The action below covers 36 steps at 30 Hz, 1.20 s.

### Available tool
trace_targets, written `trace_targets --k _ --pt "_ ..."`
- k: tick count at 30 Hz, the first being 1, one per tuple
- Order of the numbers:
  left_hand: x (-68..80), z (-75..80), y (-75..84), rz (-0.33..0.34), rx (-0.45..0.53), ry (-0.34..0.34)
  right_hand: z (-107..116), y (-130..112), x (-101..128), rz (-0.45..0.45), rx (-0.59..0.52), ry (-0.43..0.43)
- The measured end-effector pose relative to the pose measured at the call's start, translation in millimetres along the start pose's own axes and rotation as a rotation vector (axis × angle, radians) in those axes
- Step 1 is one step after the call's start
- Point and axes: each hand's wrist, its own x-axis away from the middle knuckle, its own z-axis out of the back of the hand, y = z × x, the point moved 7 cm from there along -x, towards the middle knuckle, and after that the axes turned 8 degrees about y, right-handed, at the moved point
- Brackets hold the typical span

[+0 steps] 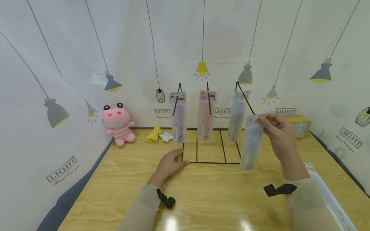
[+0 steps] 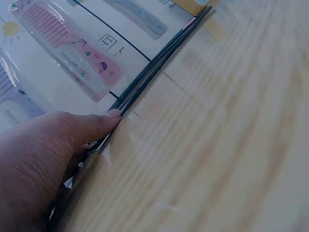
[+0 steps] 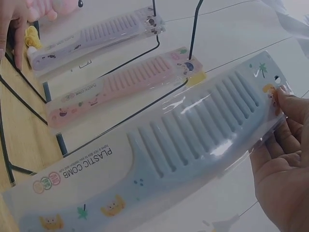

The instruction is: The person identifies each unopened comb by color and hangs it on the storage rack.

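My right hand (image 1: 281, 134) pinches the top of a packaged blue plastic comb (image 1: 251, 144) between thumb and fingers, close to its hanging hole. The packet hangs tilted near the tip of the right-hand hook of a black wire rack (image 1: 214, 163); whether the hook is in the hole cannot be told. My left hand (image 1: 170, 165) holds the rack's front left base corner, with the thumb (image 2: 99, 126) over the wire. On the hooks hang a purple comb (image 1: 180, 118), a pink comb (image 1: 206, 118) and another blue comb (image 1: 237, 117), all in clear packets.
Another packaged comb (image 1: 326, 189) lies on the table at the right, partly behind the right forearm. A yellow clock (image 1: 300, 126) stands behind the right hand. At the back left are a pink plush toy (image 1: 119, 125), yellow yarn (image 1: 154, 134) and a small white toy (image 1: 166, 137).
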Motion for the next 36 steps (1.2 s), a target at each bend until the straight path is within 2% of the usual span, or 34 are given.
trace_targets --k 6,12,25,36 --pt "-1.2 -1.6 -0.5 -0.006 0.001 0.000 -2.0 -0.5 -1.7 0.014 -0.025 -0.030" --pt "-2.0 -1.0 0.0 -0.009 -0.006 0.001 -3.7 -1.0 -3.8 0.017 -0.010 -0.014" --pt "-0.9 -2.6 -3.7 0.011 -0.001 -0.007 -1.8 17.3 -17.5 -0.052 0.038 0.003" --pt "-0.3 -1.2 -2.1 0.007 0.006 -0.002 -4.3 26.2 -31.8 -0.074 0.012 0.034"
